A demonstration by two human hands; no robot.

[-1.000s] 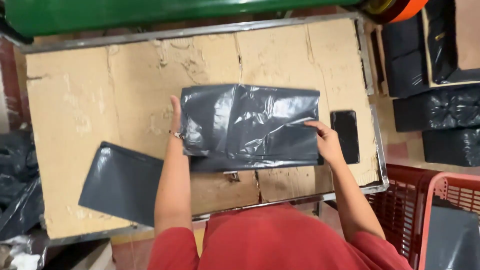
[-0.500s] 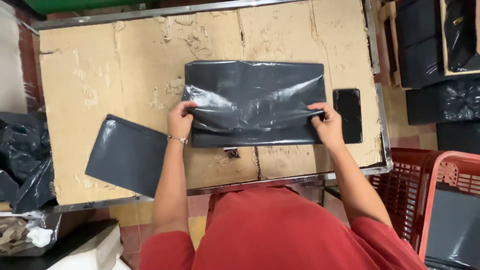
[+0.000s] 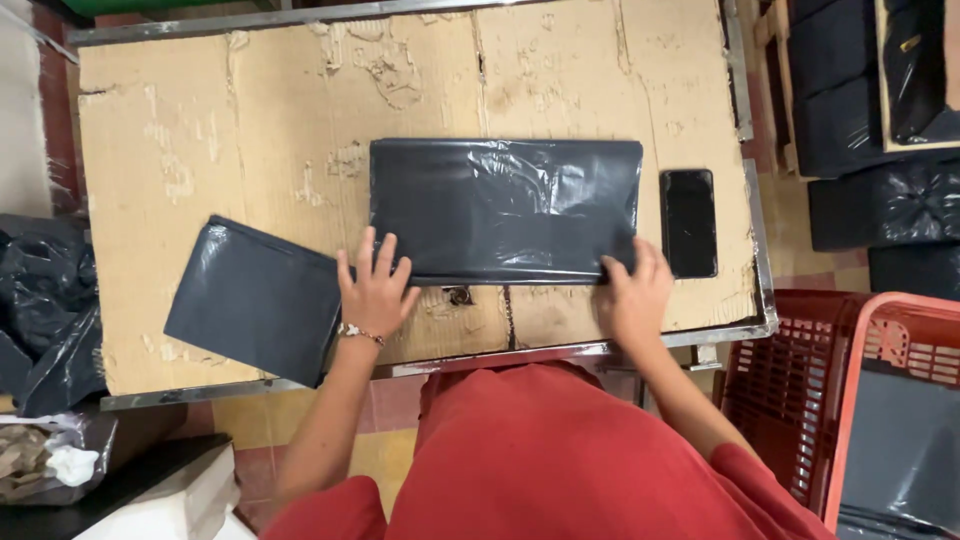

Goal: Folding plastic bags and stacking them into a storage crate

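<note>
A folded black plastic bag (image 3: pixel 505 208) lies flat in the middle of the cardboard-covered table (image 3: pixel 200 130). My left hand (image 3: pixel 373 285) rests with fingers spread at the bag's near left corner, touching its edge. My right hand (image 3: pixel 634 295) presses on the bag's near right corner with fingers apart. Neither hand grips anything. A second flat black bag (image 3: pixel 255 298) lies to the left of my left hand, near the table's front edge. A black phone (image 3: pixel 688 222) lies face up just right of the folded bag.
A metal frame (image 3: pixel 760 250) rims the table. Red plastic crates (image 3: pixel 860 400) stand at the lower right, one holding a dark bag. Stacks of black bags (image 3: pixel 880 120) sit at the upper right. Crumpled black bags (image 3: pixel 40 310) pile up at the left.
The bag was loosely folded and lifted at its edges; it now lies flattened. Both hands slid from its sides down to its near corners and opened out.
</note>
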